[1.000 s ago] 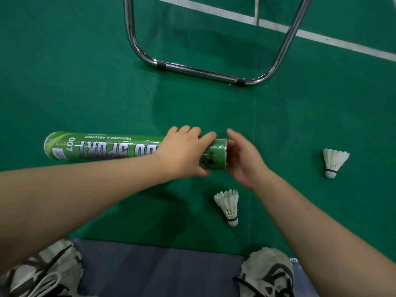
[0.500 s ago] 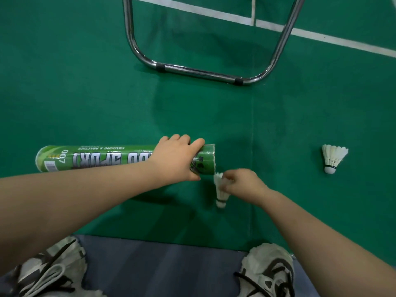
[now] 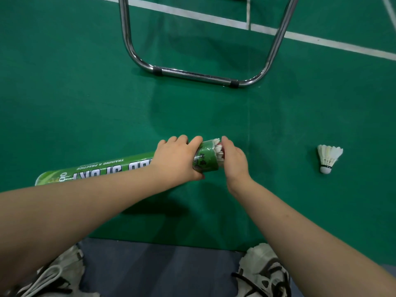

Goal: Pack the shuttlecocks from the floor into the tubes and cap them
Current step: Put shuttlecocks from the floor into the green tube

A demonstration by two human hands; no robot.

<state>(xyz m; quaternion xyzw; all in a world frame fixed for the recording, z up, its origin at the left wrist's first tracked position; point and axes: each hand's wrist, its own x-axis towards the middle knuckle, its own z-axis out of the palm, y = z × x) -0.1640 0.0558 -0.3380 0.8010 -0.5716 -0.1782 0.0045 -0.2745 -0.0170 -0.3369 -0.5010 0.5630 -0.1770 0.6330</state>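
A long green shuttlecock tube (image 3: 102, 170) lies across the green floor with its open mouth to the right. My left hand (image 3: 177, 159) grips the tube just behind that mouth. A white feather shuttlecock (image 3: 218, 152) sticks partway out of the mouth, feathers showing. My right hand (image 3: 234, 159) is against it from the right, fingers curled around its feather end. Another white shuttlecock (image 3: 327, 157) lies alone on the floor to the right, cork toward me.
A chrome chair leg frame (image 3: 192, 75) stands on the floor beyond the tube. White court lines (image 3: 321, 40) run across the back. My two shoes (image 3: 261, 273) and a grey mat edge (image 3: 160, 269) are at the bottom.
My right hand picked the near shuttlecock off the floor and brought it up into the tube's mouth. The tube's open end has lifted slightly and shifted right.
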